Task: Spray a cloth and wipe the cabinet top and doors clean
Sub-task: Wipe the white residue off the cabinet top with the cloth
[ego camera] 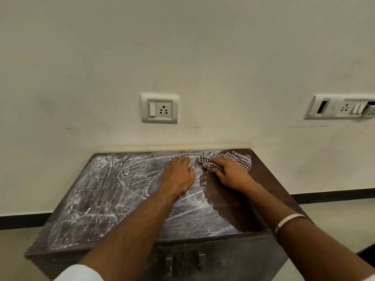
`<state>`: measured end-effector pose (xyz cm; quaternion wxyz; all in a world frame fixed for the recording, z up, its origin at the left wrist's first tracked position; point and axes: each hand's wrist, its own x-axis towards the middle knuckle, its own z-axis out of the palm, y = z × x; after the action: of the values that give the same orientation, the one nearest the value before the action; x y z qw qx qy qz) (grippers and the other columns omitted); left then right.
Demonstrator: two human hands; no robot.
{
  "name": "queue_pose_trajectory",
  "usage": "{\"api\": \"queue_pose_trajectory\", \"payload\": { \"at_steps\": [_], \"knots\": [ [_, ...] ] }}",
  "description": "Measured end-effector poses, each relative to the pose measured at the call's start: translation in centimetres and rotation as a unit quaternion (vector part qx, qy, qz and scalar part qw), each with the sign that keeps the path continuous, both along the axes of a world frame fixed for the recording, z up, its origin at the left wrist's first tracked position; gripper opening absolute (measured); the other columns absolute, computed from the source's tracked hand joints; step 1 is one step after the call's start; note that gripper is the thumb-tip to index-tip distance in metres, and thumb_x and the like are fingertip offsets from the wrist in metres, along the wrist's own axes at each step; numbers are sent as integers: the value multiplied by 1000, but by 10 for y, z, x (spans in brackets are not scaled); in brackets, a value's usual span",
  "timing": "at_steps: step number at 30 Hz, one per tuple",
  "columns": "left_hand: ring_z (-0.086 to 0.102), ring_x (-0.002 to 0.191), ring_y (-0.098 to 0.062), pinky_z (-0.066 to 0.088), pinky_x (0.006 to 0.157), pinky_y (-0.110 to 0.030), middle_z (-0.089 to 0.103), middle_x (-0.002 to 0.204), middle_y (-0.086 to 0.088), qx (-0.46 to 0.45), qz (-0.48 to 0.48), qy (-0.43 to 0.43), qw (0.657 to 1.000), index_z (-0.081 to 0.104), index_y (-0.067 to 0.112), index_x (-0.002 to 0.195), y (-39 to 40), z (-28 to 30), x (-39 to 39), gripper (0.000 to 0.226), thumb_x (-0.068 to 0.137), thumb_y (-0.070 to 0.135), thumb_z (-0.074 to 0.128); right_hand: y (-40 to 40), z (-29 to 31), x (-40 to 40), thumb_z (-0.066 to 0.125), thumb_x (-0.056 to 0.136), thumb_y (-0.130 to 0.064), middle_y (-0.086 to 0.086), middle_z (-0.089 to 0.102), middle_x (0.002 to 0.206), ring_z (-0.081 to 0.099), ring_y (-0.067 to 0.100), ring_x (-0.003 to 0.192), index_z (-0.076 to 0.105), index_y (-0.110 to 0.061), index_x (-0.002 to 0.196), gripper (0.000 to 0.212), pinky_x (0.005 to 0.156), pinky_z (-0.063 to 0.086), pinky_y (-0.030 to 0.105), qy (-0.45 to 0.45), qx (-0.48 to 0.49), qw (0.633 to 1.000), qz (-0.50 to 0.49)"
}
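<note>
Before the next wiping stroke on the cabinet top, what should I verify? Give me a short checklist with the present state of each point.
1. Cloth is under control: ok, the right hand holds it in a curled grip against the cabinet top.
2. Left hand braces: ok, it lies flat on the top beside the cloth.
3. Wiping path is free: ok, nothing stands on the top.
4. White marks are removed: not ok, they cover the left and middle; only the right strip looks clean.
5. Cloth is damp: cannot tell.
6. Doors are wiped: cannot tell.
</note>
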<state>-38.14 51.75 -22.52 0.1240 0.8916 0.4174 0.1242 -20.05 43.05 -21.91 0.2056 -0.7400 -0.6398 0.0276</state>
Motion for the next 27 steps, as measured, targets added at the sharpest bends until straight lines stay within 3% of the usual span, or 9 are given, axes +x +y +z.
{"api": "queue_pose_trajectory", "payload": {
  "at_steps": [4, 13, 21, 27],
  "knots": [
    [17, 148, -24, 11, 122, -44, 22, 160, -9, 4, 2, -3, 1000, 23, 13, 152, 3, 3, 3, 55, 103, 37, 29, -16, -3, 11, 52, 96, -31, 1, 53, 139, 48, 18, 128, 52, -22, 136, 41, 110, 36, 33, -6, -9, 999, 39],
    [16, 148, -24, 11, 122, -43, 20, 160, -9, 5, -1, 8, 1000, 22, 12, 152, 6, 4, 4, 55, 103, 38, 28, 14, 2, 19, 49, 97, -31, 5, 48, 144, 45, 24, 130, 49, -22, 140, 43, 110, 35, 33, -9, -25, 999, -35],
    [17, 148, -24, 14, 122, -46, 21, 160, -9, 12, 1, 13, 1000, 23, 13, 152, 10, 2, 9, 57, 103, 42, 25, -7, -2, 25, 53, 96, -32, 0, 52, 140, 48, 18, 128, 51, -23, 137, 42, 107, 33, 27, -10, -25, 999, 36],
    [16, 148, -24, 12, 122, -44, 21, 160, -9, 13, -5, 9, 1000, 22, 13, 152, 12, -1, 9, 56, 103, 39, 27, 14, 4, 38, 51, 97, -29, 5, 49, 144, 44, 23, 131, 48, -21, 140, 44, 109, 32, 31, -18, -37, 999, -19]
  ]
}}
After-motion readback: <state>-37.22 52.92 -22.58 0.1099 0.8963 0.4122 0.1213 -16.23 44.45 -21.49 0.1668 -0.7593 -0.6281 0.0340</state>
